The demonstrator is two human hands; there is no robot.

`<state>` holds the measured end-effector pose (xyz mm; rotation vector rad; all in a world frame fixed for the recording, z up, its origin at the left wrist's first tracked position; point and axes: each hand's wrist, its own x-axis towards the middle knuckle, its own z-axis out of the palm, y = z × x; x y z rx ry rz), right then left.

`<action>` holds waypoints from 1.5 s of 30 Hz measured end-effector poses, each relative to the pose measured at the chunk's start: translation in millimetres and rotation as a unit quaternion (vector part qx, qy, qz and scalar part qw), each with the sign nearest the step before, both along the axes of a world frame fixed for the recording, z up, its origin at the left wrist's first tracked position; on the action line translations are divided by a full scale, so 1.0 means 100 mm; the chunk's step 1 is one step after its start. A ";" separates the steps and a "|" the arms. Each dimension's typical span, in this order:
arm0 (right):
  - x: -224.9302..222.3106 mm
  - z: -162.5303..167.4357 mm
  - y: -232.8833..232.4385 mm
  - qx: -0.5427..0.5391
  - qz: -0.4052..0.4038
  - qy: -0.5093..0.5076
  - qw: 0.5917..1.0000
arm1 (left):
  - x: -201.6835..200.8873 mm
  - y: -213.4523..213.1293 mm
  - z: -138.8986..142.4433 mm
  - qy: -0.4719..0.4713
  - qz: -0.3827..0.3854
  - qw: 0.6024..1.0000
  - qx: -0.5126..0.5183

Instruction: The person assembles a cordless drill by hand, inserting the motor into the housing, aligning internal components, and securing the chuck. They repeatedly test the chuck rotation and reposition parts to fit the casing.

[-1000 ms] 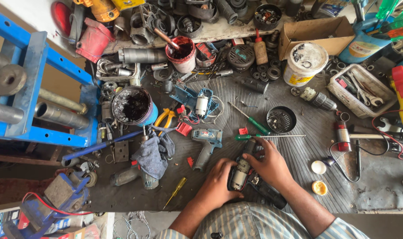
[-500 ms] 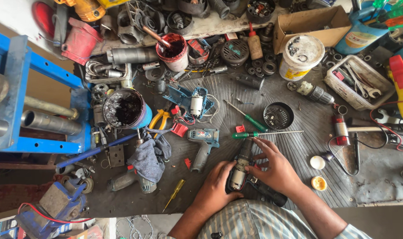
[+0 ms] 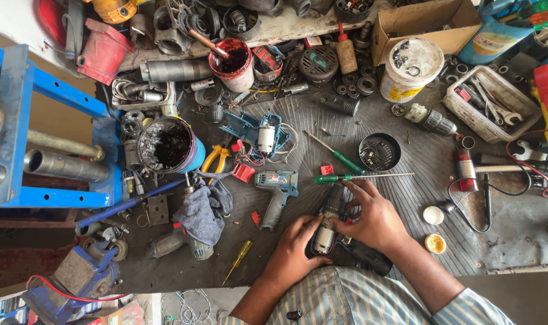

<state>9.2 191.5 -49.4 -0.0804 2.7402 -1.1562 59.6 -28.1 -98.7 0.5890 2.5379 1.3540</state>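
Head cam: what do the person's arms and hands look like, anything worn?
Both hands, left hand and right hand, are bare: no gloves, and no rings or watch visible. Forearms uncovered. Short sleeves of a striped shirt, pale grey-blue with thin darker stripes, show at the bottom edge.

Both hands, left hand (image 3: pixel 292 250) and right hand (image 3: pixel 373 218), grip a drill motor (image 3: pixel 329 222). A green screwdriver (image 3: pixel 361 177) lies just beyond, with a blue drill housing (image 3: pixel 277 186) to the left.

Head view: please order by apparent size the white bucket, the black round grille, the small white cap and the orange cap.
1. white bucket
2. black round grille
3. small white cap and orange cap: they look alike in size, so I do not rank them.
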 end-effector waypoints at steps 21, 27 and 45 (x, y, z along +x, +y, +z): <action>0.00 -0.13 0.07 -0.076 0.006 -0.003 0.997 | 0.02 0.01 -0.03 0.017 0.015 1.000 0.011; 0.01 -0.17 0.11 -0.109 0.018 -0.008 0.994 | 0.00 0.01 0.08 0.034 0.001 0.999 0.005; 0.63 -0.07 0.11 0.140 0.076 0.059 0.985 | -0.03 -0.01 0.20 0.065 -0.079 0.993 -0.065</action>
